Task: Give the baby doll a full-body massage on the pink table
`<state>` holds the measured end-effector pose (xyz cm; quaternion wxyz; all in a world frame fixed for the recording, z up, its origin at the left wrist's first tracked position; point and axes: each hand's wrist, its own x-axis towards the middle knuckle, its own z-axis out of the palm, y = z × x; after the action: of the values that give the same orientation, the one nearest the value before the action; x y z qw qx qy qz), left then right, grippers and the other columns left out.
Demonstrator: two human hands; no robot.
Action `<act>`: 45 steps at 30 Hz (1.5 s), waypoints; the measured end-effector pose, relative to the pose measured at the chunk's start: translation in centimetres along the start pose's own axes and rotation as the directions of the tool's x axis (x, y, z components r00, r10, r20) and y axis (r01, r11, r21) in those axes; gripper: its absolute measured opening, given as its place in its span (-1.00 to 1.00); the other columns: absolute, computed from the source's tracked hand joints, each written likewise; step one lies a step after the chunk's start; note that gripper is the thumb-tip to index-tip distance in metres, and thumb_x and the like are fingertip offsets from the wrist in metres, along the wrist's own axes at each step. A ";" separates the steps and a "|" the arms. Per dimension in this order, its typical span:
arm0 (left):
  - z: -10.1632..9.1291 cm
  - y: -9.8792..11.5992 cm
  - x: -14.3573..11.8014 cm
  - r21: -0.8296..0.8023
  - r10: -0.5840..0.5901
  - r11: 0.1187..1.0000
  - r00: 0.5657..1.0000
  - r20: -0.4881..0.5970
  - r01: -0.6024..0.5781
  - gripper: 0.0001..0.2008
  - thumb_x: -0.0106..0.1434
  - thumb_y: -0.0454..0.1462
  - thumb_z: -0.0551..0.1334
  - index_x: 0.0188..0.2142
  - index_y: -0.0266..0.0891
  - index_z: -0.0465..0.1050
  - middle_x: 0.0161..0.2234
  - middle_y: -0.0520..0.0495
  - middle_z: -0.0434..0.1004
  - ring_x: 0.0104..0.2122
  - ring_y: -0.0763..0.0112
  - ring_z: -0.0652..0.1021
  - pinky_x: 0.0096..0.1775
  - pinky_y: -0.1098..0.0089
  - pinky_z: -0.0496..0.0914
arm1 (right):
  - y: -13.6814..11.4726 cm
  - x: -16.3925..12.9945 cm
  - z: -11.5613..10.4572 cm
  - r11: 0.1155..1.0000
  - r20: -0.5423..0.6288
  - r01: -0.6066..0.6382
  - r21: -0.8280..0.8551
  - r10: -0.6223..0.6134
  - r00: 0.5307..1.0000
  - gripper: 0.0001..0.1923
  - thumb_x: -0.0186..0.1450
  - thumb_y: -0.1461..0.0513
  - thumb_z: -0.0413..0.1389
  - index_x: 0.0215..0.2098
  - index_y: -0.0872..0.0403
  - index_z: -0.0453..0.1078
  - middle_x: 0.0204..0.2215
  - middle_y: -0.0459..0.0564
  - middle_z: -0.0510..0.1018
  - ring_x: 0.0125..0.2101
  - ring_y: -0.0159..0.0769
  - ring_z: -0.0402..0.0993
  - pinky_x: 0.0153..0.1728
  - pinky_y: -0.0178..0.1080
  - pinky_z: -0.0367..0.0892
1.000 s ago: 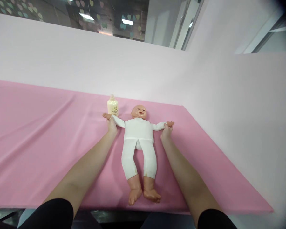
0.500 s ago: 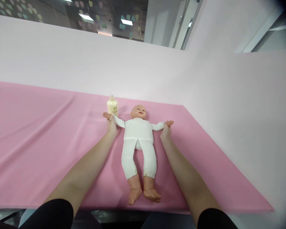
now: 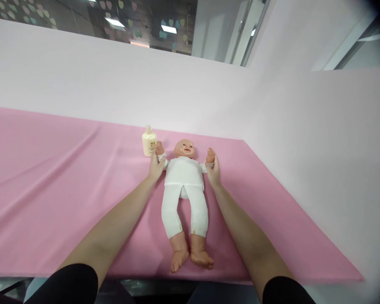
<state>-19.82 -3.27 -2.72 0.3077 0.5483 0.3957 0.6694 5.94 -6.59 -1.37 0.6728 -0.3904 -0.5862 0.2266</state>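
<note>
Both doll arms had swung up beside the head, the left hand and right hand each gripping one, as the plastic baby doll in white clothes lay face-up on the pink-clothed desk. The cream lotion bottle, just beside the left hand, risked toppling.

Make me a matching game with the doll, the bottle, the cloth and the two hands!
Things:
1. doll
2. bottle
3. cloth
4. left hand and right hand

Descriptions:
A. pink, spread over the table
B. cream-coloured, standing upright by the doll's raised arm
C. lying on its back in white clothes
D. each gripping one of the doll's arms

Pairs: 1-C, 2-B, 3-A, 4-D
</note>
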 end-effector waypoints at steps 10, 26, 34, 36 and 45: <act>0.7 0.1 -0.4 0.430 0.078 0.856 0.894 0.442 -0.287 -0.49 0.25 -0.18 0.16 0.20 -0.12 0.24 0.01 -0.17 0.37 0.04 0.10 0.35 0.12 0.08 0.19 | 1.1 -0.4 0.6 0.903 0.349 0.202 -0.380 -0.062 0.935 -0.49 0.22 0.26 0.05 0.15 -0.11 0.30 0.01 -0.05 0.46 0.04 -0.18 0.31 0.18 -0.03 0.13; 0.5 1.1 -0.7 0.322 0.114 0.922 0.946 0.304 -0.214 -0.59 0.27 -0.18 0.15 0.09 -0.23 0.26 -0.01 -0.21 0.40 0.01 0.12 0.40 0.09 0.09 0.24 | 0.4 -0.5 0.5 0.995 0.126 -0.011 -0.100 0.024 0.992 -0.41 0.23 0.15 0.10 0.22 0.01 0.16 0.17 0.06 0.33 0.17 -0.25 0.23 0.23 -0.09 0.08; 0.1 -0.8 0.1 0.081 -0.051 0.995 0.998 -0.025 0.053 -0.71 0.28 -0.12 0.14 -0.05 -0.14 0.22 -0.03 -0.15 0.40 0.06 0.26 0.39 0.12 0.21 0.23 | 1.2 0.7 -0.7 0.999 -0.203 -0.037 0.003 0.037 0.978 -0.37 0.23 0.15 0.02 0.24 0.06 0.01 0.27 0.11 0.13 0.26 -0.31 0.08 0.27 -0.06 -0.01; -0.3 -1.7 0.5 -0.001 -0.156 0.988 0.980 -0.122 0.158 -0.73 0.28 -0.08 0.14 -0.10 -0.10 0.20 -0.05 -0.13 0.42 0.04 0.29 0.42 0.07 0.25 0.29 | 2.7 1.0 -1.3 0.989 -0.304 -0.141 0.043 0.148 0.941 -0.37 0.22 0.15 0.00 0.23 0.08 0.02 0.28 0.11 0.11 0.26 -0.31 0.08 0.26 -0.05 0.01; -1.2 -3.1 1.6 -0.146 -0.328 0.943 0.908 -0.261 0.298 -0.67 0.28 0.05 0.07 -0.24 -0.14 0.24 -0.21 -0.20 0.53 -0.10 0.16 0.53 -0.13 0.17 0.41 | 6.4 1.1 -2.6 0.926 -0.458 -0.354 0.135 0.375 0.806 -0.38 0.22 0.10 -0.07 0.22 0.15 0.05 0.33 0.14 -0.04 0.31 -0.33 -0.04 0.29 -0.13 -0.01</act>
<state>-21.35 -0.65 -4.71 0.3795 0.3601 0.4832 0.7020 9.62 -2.64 -5.74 0.7481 -0.5244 -0.3119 0.2611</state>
